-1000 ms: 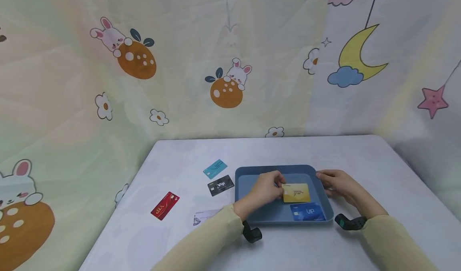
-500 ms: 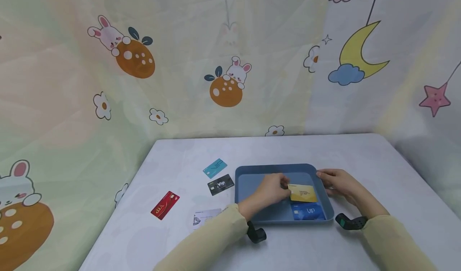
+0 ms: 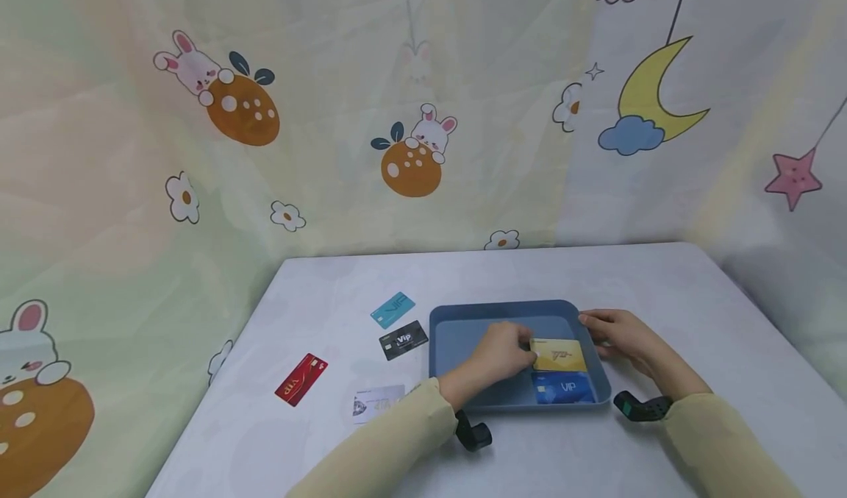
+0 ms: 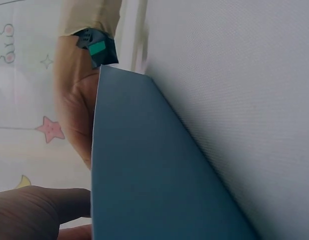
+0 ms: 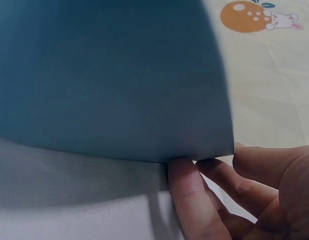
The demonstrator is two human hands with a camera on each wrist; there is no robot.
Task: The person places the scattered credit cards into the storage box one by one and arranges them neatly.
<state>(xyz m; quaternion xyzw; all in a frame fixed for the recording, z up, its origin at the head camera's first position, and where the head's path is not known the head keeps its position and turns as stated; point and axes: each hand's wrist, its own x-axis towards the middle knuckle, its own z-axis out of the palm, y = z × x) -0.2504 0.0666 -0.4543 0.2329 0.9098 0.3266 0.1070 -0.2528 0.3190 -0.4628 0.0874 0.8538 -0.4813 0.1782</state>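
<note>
A blue-grey tray (image 3: pixel 458 330) sits on the white table, with a yellow card (image 3: pixel 562 355) and a blue VIP card (image 3: pixel 564 388) inside, yellow behind blue. My left hand (image 3: pixel 499 351) reaches over the tray and pinches the yellow card by its left edge. At the tray's right side, my right hand (image 3: pixel 622 334) grips the rim near the far corner. The right wrist view shows its thumb (image 5: pixel 259 162) on the rim and a finger (image 5: pixel 192 192) under the wall. In the left wrist view the tray wall (image 4: pixel 139 160) hides the cards and the left fingertips.
Left of the tray lie a teal card (image 3: pixel 393 310), a black VIP card (image 3: pixel 404 340), a red VIP card (image 3: pixel 301 379) and a whitish card (image 3: pixel 377 401), partly covered by the left sleeve (image 3: pixel 390 446). Printed cloth (image 3: pixel 331 152) hangs behind the table.
My left hand has shifted right with the yellow card, which has moved toward the tray's right wall and lines up behind the blue card. My right hand stays at the rim.
</note>
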